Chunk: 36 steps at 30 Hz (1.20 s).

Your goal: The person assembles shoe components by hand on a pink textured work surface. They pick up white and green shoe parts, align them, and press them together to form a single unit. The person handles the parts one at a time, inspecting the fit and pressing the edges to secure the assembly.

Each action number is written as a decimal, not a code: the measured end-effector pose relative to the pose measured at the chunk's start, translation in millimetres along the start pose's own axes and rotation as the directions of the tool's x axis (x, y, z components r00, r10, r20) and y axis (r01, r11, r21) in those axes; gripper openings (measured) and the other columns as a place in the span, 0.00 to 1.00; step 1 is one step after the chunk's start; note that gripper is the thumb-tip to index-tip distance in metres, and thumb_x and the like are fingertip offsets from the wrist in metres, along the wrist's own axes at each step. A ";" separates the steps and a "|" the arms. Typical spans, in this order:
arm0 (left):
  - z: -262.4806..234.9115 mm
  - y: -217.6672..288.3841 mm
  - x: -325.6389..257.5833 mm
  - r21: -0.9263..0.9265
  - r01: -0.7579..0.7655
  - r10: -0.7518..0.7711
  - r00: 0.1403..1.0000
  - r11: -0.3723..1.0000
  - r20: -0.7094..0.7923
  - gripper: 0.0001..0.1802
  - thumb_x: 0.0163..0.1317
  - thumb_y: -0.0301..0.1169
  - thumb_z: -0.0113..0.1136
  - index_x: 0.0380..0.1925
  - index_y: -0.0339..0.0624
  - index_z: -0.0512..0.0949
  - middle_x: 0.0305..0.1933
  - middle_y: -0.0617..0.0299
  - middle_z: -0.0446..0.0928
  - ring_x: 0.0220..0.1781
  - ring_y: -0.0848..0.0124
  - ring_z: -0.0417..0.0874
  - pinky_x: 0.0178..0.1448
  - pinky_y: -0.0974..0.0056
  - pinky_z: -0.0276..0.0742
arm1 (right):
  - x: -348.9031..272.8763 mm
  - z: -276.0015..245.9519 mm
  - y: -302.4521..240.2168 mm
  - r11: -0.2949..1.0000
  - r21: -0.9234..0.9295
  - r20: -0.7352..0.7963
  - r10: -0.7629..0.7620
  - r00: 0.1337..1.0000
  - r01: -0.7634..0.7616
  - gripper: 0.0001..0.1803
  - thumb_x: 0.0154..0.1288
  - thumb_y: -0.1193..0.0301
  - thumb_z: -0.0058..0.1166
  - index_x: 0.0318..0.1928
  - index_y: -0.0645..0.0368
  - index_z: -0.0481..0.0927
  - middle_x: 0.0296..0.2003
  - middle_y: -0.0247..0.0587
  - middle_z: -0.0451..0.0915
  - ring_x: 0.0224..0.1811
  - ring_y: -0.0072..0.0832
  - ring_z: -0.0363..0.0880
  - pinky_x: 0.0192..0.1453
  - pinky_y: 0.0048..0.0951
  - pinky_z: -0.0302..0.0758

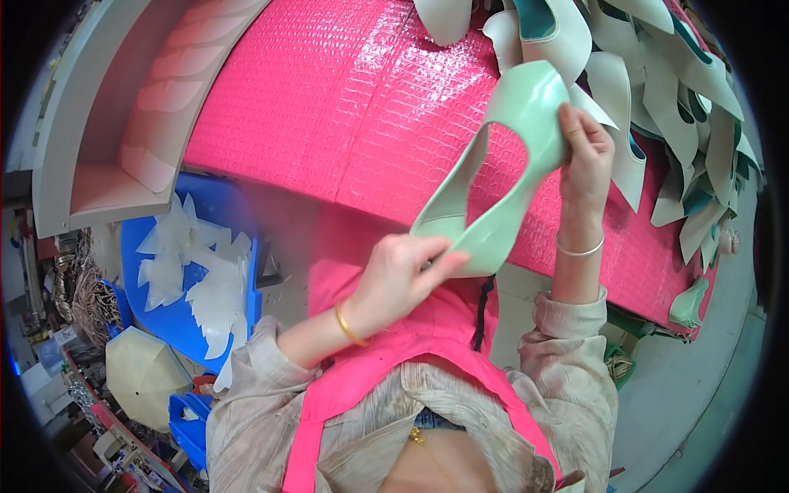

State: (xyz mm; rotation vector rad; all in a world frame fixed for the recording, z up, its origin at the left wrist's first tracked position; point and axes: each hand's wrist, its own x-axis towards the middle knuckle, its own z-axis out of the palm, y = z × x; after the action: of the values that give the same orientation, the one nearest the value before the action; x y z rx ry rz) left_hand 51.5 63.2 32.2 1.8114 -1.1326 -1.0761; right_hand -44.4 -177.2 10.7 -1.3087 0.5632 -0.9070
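Observation:
I hold a glossy pale green shoe upper [530, 94] tilted in front of me, its oval foot opening showing the pink covering behind. My left hand [407, 267] pinches its near, pointed end between thumb and fingers. Higher up, my right hand [588, 144] grips the right side of the far, rounded end. The upper is raised over the near edge of the pink-covered table [304, 107]. Just beyond it lies a heap of similar pale uppers [612, 82], some with teal linings.
A pale box-like shelf [62, 156] with stacked white pieces stands at the left. Below it, a blue chair [177, 324] holds thin, pointed white sheets [218, 296]. A cream umbrella-shaped thing [144, 378] is nearby. One small green piece [689, 304] sits at the table's right corner.

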 end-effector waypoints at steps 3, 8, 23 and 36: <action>20.9 -10.7 -17.9 0.046 -0.548 0.549 0.824 0.835 -0.143 0.20 0.58 0.33 0.56 0.44 0.26 0.70 0.45 0.45 0.74 0.53 0.56 0.73 0.56 0.58 0.69 | 22.2 -15.6 -12.2 0.981 0.021 0.132 0.191 0.973 -0.195 0.14 0.63 0.67 0.50 0.40 0.68 0.77 0.31 0.33 0.78 0.28 0.14 0.75 0.30 0.13 0.69; -18.7 -6.6 66.1 -0.503 -0.607 0.228 0.748 0.615 -0.623 0.26 0.56 0.28 0.58 0.54 0.29 0.66 0.57 0.48 0.68 0.60 0.64 0.68 0.64 0.62 0.59 | 44.7 0.3 -48.9 0.981 -0.096 0.440 0.195 0.877 -0.170 0.14 0.63 0.64 0.50 0.42 0.63 0.76 0.30 0.29 0.78 0.29 0.12 0.75 0.30 0.14 0.70; -17.5 -9.3 78.7 -0.818 -0.413 -0.131 0.858 0.399 -0.497 0.12 0.60 0.33 0.56 0.32 0.34 0.78 0.29 0.62 0.78 0.27 0.80 0.76 0.32 0.74 0.71 | -38.2 77.6 -23.1 0.535 -0.824 0.425 0.370 0.826 0.184 0.18 0.50 0.62 0.60 0.27 0.66 0.71 0.18 0.52 0.68 0.17 0.40 0.65 0.24 0.33 0.65; -53.9 4.9 71.9 -0.591 -0.241 0.109 0.962 0.770 -0.252 0.18 0.64 0.36 0.49 0.35 0.29 0.77 0.35 0.55 0.79 0.36 0.74 0.78 0.42 0.69 0.72 | -89.2 6.6 -47.2 0.828 -0.211 0.419 0.557 0.717 -0.520 0.17 0.64 0.74 0.46 0.53 0.62 0.68 0.39 0.32 0.74 0.42 0.16 0.70 0.45 0.18 0.68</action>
State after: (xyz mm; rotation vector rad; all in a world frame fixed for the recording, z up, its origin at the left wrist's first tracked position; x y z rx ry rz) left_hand 117.9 2.7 37.8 1.2258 -0.6892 -0.9726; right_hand -100.1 -100.4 45.8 -1.2708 0.5565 -0.0665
